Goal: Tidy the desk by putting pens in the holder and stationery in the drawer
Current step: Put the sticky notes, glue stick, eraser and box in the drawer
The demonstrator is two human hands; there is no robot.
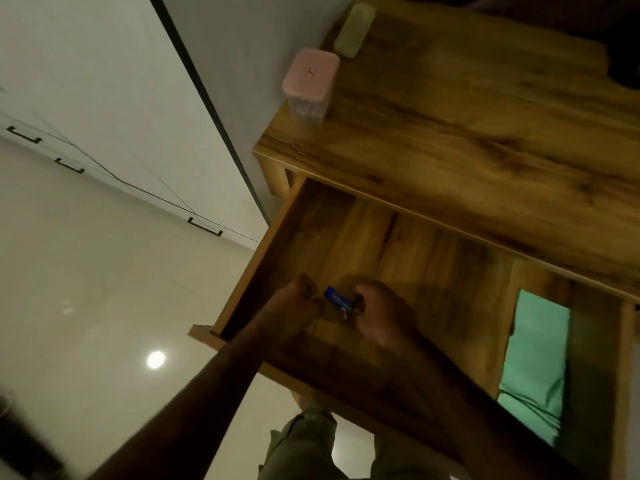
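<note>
A small blue item [337, 298] is held low inside the open drawer [426, 251], near its front. One end is gripped by the curled fingers of the right hand [379, 315]. The left hand [297, 296] is curled at the other end, but through the blur it cannot be told whether the item is touched there. A pink box [310, 85] and a pale green case [354, 30] are set along the left edge of the table [485, 119].

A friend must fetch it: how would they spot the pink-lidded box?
On the brown wooden desk, above its open drawer, look to the desktop's left edge by the wall. There stands a squarish translucent box with a pink lid; the pale green oblong case beyond it lies flat.
</note>
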